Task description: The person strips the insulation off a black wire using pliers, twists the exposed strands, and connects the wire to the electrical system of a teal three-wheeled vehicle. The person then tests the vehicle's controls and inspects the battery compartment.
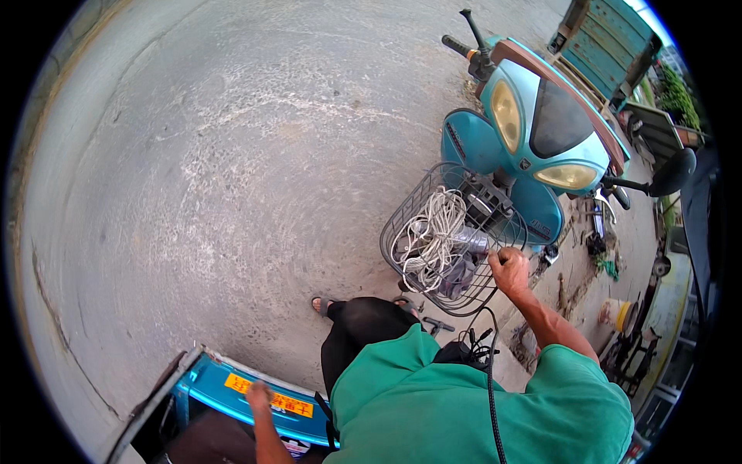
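Observation:
My right hand (pixel 510 271) is closed at the near right rim of a wire basket (pixel 392 249) on the front of a light-blue scooter (pixel 512 147). What its fingers grip is hidden; they are beside the basket's rim and the end of a pale cylindrical container (pixel 470 239). A tangled bundle of white rope (pixel 437 232) lies in the basket, with dark cloth (pixel 457 277) beneath it. My left hand (pixel 260 395) is low at the left, over a blue vehicle panel (pixel 209 383) with an orange sticker (pixel 291 403). Its fingers are blurred.
Grey concrete ground (pixel 255 170) spreads ahead and left. The scooter's mirror (pixel 672 173) juts out at the right. A green metal container (pixel 608 42) stands at the far right. Nearer are a yellow-and-white bucket (pixel 616 314) and scattered clutter. A black cable (pixel 492 387) runs down my front.

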